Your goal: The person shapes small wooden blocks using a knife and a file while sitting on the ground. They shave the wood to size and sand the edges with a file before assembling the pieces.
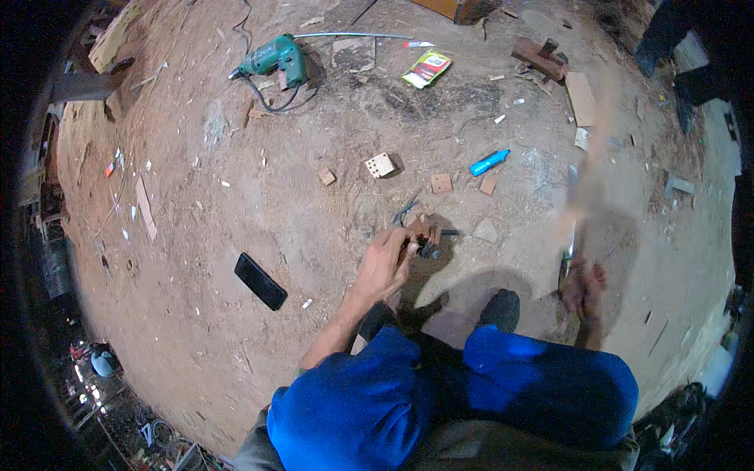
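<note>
Near the centre, my left hand (385, 267) grips a small brown wooden block with dark metal fittings (424, 234). Thin dark metal pieces (405, 206) lie just beyond it. On the right, my right hand (585, 286) is smeared by motion beside a blurred long tool (569, 255) with a silvery part, so its fingers are unclear. Above my hands lie a pale die-like cube with dark dots (379, 165), small wooden squares (441, 183) and a blue tube or marker (488, 162). A black phone (260, 280) lies left of my left hand.
A green corded drill (275, 63), a metal rod (353, 35), a yellow-red packet (428, 69) and wooden pieces (538, 59) lie on the dusty ground (188, 251) ahead. Dark legs or clothing (660, 39) show at top right. Clutter lines the left and right edges.
</note>
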Demonstrator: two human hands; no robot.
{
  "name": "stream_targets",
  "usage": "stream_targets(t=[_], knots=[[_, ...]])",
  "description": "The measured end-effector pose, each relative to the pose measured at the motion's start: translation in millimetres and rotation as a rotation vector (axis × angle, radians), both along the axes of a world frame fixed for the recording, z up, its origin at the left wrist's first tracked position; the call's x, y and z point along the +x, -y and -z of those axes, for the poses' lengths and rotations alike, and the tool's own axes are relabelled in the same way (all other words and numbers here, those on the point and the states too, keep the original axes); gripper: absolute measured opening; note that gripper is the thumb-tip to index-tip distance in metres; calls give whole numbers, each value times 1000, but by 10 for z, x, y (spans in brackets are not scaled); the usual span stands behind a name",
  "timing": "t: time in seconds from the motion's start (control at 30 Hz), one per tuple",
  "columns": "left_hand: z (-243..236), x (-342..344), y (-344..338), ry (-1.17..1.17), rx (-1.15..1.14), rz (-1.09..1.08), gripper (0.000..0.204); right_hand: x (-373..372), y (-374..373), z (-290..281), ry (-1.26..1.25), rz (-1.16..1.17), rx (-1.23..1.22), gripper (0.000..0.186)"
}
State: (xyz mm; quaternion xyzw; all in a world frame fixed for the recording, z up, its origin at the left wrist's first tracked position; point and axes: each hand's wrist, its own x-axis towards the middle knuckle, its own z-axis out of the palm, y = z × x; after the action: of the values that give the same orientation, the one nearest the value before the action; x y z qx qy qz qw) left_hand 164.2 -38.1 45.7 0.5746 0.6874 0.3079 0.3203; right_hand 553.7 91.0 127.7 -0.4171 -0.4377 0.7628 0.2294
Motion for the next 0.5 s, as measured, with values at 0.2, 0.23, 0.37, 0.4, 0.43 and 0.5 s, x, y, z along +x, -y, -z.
stream_targets(t=[0.2,0.23,0.37,0.4,0.43,0.5], knots=[[-16,-32,36,144,18,-3,14,359,203,129,461,315,-76,32],[-6,-50,66,142,20,-11,14,328,212,166,459,308,-73,32],[-24,-106,67,71,82,0,17,150,325,275,510,562,-59,31],[10,-129,76,93,130,-11,18,26,395,252,480,578,-83,31],[1,-116,53,133,176,-29,18,75,346,220,344,541,-125,33],[27,-143,58,178,173,-39,18,133,264,275,61,463,-248,36]])
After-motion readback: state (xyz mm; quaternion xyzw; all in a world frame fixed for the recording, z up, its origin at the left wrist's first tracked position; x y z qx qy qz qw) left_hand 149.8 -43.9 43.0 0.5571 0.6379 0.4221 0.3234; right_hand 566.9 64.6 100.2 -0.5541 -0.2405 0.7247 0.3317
